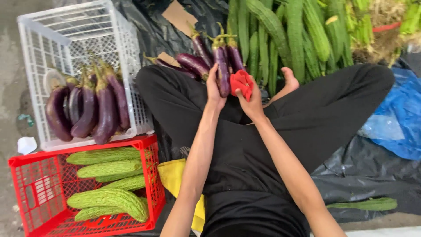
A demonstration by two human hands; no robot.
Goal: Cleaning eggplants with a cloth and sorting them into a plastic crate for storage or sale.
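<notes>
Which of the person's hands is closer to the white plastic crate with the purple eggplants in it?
Left. The left hand, gripping a long purple eggplant, is on the side of the white plastic crate; the right hand, holding a red cloth, lies beyond it.

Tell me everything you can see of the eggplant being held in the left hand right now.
The long, slim purple eggplant has glossy skin and a green-brown stem cap pointing away from the person. It is held nearly upright over the lap, the left hand gripping its lower end. The right hand presses a crumpled red cloth against its right side. More purple eggplants lie just behind it on the black sheet.
</notes>
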